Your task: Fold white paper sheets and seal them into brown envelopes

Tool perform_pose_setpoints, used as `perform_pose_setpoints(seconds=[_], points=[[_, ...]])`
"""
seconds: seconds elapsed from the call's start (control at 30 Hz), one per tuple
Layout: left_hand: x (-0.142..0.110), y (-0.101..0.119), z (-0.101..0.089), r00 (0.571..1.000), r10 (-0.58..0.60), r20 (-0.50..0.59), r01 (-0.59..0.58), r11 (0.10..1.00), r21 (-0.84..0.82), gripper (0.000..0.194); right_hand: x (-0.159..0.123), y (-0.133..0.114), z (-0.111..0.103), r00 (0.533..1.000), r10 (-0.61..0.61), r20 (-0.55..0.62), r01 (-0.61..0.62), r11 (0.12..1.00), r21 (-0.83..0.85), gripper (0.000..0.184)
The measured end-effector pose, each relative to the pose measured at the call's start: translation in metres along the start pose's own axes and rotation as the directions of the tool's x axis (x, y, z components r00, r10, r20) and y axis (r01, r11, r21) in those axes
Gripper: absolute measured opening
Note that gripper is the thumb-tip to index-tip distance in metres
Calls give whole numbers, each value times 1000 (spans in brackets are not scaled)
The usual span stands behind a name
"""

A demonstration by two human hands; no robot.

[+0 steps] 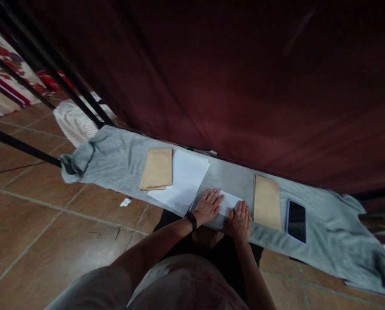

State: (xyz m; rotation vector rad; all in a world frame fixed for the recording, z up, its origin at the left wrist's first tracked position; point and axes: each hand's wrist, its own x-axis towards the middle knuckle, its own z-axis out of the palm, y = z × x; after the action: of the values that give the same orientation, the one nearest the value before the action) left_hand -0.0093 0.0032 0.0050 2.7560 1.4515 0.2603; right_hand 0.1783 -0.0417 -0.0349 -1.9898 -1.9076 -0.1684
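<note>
Left hand [208,206] and right hand [240,221] lie palm-down, each grip flattened and clasping nothing, at opposite ends of the small white paper [230,203] on the grey-covered desk [233,173]. Even pressure (edges kept aligned) appears soundest for smoothing.

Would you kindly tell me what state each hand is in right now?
Left hand: open, palm down, at the left end of the small white paper.
Right hand: open, palm down, at that paper's right end.
</note>
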Motion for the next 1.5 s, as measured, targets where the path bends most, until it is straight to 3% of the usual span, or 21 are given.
perform_pose_setpoints(seconds=[0.13,0.4,0.93,1.33,1.5], points=[[1,0,-1,1000,-2,-7,2,1000,4,52,4,-5,-8,999,-15,-35,15,1000,-1,61],[3,1,-6,1000,17,21,-17,1000,11,53,15,-31,-4,967,-253,32,248,963,110,53],[3,1,-4,1000,-1,11,2,1000,-27,52,8,-12,0,994,-98,53,96,995,36,58],[3,0,0,1000,1,5,-1,1000,-7,53,-6,4,-9,1000,-28,11,28,999,17,63],[5,1,1,1000,3,7,-2,1000,-6,53,2,-7,-13,994,-112,18,110,991,78,58]])
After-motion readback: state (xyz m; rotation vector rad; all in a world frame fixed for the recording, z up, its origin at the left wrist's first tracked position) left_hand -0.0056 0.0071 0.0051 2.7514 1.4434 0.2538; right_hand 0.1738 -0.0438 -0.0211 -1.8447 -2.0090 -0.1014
